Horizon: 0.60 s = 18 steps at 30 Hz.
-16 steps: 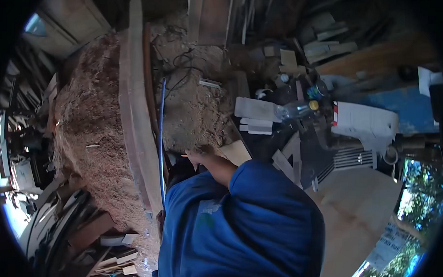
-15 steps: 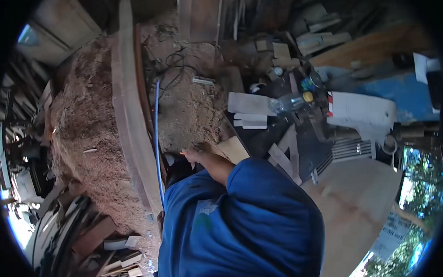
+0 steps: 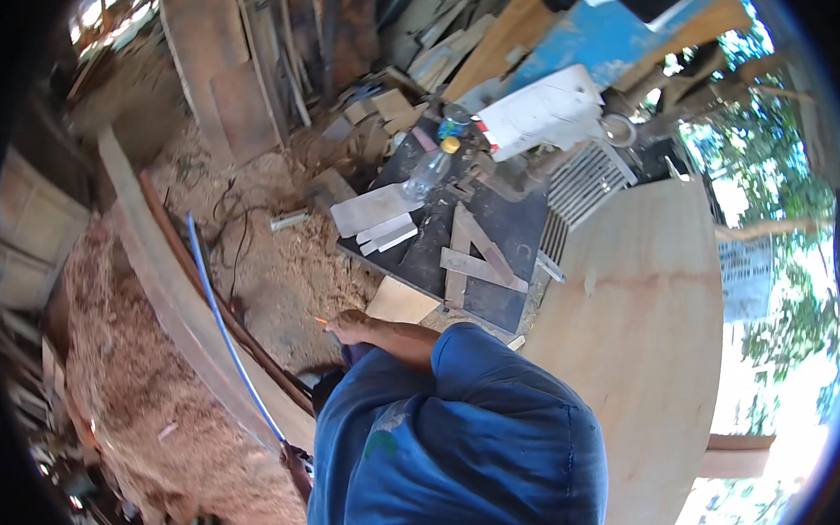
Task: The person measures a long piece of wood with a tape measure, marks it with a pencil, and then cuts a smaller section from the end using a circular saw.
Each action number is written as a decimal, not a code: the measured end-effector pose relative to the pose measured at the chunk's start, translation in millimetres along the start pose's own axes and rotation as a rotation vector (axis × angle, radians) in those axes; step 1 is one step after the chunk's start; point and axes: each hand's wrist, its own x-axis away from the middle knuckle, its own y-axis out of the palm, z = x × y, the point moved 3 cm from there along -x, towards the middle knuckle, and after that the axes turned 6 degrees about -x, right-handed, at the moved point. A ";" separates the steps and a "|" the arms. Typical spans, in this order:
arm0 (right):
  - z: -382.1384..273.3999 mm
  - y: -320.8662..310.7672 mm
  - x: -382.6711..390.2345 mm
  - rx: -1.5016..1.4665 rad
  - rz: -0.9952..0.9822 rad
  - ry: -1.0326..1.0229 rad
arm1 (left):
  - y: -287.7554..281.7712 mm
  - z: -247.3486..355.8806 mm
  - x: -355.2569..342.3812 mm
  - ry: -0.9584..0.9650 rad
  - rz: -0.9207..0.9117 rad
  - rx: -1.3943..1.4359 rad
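My right hand (image 3: 350,327) is closed round a slim orange stick (image 3: 321,321), of which only the tip shows; it could be a pencil. It is held over the sawdust-covered ground in front of my blue shirt. At my left side, the left hand (image 3: 295,459) is closed at the lower end of a long, thin blue strip (image 3: 220,320). That strip slants up and away beside a long wooden plank (image 3: 176,289) and a narrower brown board (image 3: 184,248). My shirt partly hides the left arm.
Sawdust (image 3: 138,402) is heaped to the left. A dark tabletop (image 3: 504,292) bears a triangular wooden piece (image 3: 464,242), pale offcuts (image 3: 382,232) and a plastic bottle (image 3: 426,177) with a yellow cap. A large plywood sheet (image 3: 626,329) lies on the right. Cables (image 3: 238,218) run over the ground.
The view has swung to the right, bringing in more of the plywood sheet and the dark tabletop. My right hand still grips the orange stick, and the left stays at the blue strip's end.
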 end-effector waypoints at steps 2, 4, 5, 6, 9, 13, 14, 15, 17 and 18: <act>-6.9 -12.7 22.8 -0.093 0.086 0.075 | 0.6 2.4 -17.4 -0.027 -0.035 0.083; -10.0 -23.0 46.0 -0.105 0.185 0.074 | 4.9 10.3 -32.5 0.180 -0.066 0.025; -9.8 -25.8 54.3 -0.109 0.174 0.075 | 6.6 10.1 -37.5 0.175 -0.066 0.053; -9.5 -24.5 61.3 -0.093 0.091 0.120 | 10.2 9.7 -42.8 0.169 -0.062 0.079; -6.2 -19.5 83.4 -0.074 0.004 0.181 | 14.5 6.0 -46.2 0.145 -0.110 0.020; 6.0 -5.1 98.1 -0.134 -0.119 0.305 | 13.8 2.1 -48.1 0.141 -0.127 -0.029; 7.7 -2.2 99.1 -0.156 -0.117 0.326 | 11.5 1.9 -49.2 0.140 -0.125 -0.038; 9.0 -0.3 99.5 -0.172 -0.106 0.343 | 9.1 1.9 -49.5 0.163 -0.124 -0.076; 11.3 1.0 97.7 -0.188 -0.106 0.377 | 2.5 2.2 -53.3 0.160 -0.107 -0.211; 11.3 0.8 96.2 -0.190 -0.116 0.395 | 0.0 1.2 -54.3 0.154 -0.116 -0.216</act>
